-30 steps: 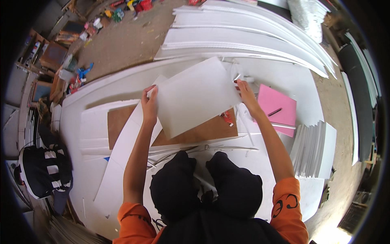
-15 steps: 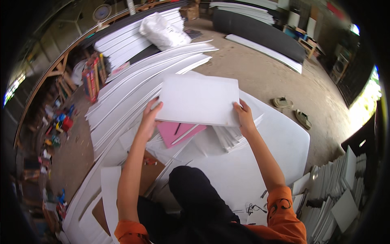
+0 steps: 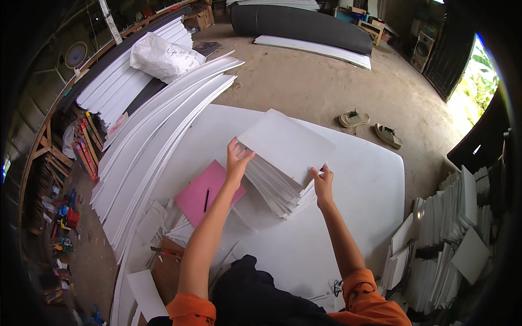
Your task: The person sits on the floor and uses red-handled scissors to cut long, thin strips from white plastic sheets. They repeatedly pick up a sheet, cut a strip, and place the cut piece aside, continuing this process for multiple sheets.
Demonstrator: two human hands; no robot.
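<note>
A white rectangular board (image 3: 288,144) lies on top of a stack of similar white boards (image 3: 266,187), whose lower edges fan out unevenly. My left hand (image 3: 238,162) is closed at the board's left corner, thumb and fingers at the edge. At its near right corner my right hand (image 3: 323,183) pinches the edge. Left of the stack is a pink sheet (image 3: 204,190) with a black pen (image 3: 206,200) lying on it. The stack rests on a large white sheet (image 3: 359,201) spread beneath me.
Long, curved white sheets (image 3: 157,125) are piled at the left. A red-handled cutter (image 3: 167,252) lies on a brown board (image 3: 165,271) near my left forearm. Many white panels (image 3: 446,239) stand at the right. Two shoes (image 3: 354,118) sit beyond the sheet, and a white sack (image 3: 163,57) lies at the back left.
My hands have lowered the white board onto the stack and turned it slightly clockwise. The view has shifted rightward, and the pink sheet and pen now show more fully.
</note>
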